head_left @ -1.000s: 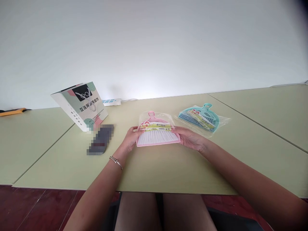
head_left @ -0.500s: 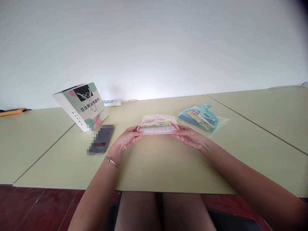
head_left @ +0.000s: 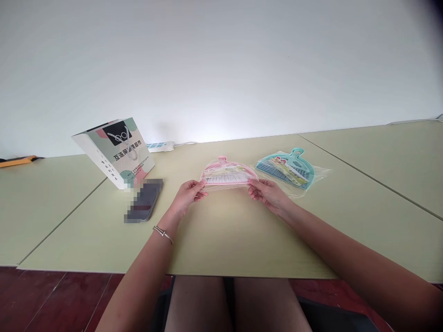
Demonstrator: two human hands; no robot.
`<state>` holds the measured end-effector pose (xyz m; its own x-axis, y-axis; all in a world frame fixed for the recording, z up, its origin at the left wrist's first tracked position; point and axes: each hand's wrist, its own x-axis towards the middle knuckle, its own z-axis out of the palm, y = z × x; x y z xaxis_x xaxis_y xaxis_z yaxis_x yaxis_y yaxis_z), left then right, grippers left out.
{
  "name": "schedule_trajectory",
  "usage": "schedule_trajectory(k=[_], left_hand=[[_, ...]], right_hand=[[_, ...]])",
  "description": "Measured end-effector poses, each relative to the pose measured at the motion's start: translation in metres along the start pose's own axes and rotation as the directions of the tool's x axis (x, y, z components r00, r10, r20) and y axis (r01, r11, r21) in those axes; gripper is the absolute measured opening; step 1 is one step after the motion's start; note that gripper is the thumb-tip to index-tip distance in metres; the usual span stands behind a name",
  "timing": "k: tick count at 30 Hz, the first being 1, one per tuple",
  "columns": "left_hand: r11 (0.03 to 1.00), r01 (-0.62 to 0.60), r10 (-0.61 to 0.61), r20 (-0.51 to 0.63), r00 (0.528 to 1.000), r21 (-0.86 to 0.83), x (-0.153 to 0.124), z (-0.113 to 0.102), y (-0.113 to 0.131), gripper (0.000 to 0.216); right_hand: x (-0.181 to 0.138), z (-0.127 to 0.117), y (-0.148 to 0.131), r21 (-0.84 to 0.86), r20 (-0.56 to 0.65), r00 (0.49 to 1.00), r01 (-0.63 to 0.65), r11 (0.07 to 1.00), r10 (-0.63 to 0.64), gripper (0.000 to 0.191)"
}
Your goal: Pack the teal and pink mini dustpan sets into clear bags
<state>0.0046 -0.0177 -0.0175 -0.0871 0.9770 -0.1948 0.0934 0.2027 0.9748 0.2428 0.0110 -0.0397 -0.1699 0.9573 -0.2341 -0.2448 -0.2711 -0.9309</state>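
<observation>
Left hand (head_left: 189,196), right hand (head_left: 268,193) — both grip the wrapped pink dustpan (head_left: 228,177).

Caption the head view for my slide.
Left hand and right hand hold a bagged pink plastic dustpan near a bagged teal plastic dustpan.

Head view, one: above lap (head_left: 199,304), facing forward and down across bench (head_left: 224,240) to wall (head_left: 221,69); left hand (head_left: 188,196) and right hand (head_left: 270,196) at middle distance.
</observation>
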Motion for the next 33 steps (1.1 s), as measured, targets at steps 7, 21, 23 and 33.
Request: schedule_trajectory(k=[7, 21, 23, 33], left_hand=[[0.877, -0.274, 0.323, -0.063, 0.944, 0.395, -0.007, 0.004, -0.001, 0.054], [0.283, -0.704, 0.48, 0.539, 0.692, 0.651, -0.007, 0.013, -0.015, 0.015], [0.282, -0.737, 0.483, 0.573, 0.662, 0.614, -0.009, 0.013, -0.015, 0.014], [0.759, -0.475, -0.049, 0.767, 0.639, 0.445, -0.02, -0.004, 0.012, 0.015]], right_hand=[[-0.002, 0.0, -0.003, -0.045, 0.01, 1.0, -0.022, 0.999, 0.022, 0.025], [-0.006, -0.006, 0.0, -0.902, 0.186, 0.772, 0.379, 0.207, -0.607, 0.074], [-0.014, 0.0, 0.001, -0.81, 0.464, 0.668, 0.586, 0.027, -0.582, 0.071], [-0.046, 0.021, -0.011, -0.661, 0.746, 0.655, 0.706, 0.255, 0.12, 0.021]])
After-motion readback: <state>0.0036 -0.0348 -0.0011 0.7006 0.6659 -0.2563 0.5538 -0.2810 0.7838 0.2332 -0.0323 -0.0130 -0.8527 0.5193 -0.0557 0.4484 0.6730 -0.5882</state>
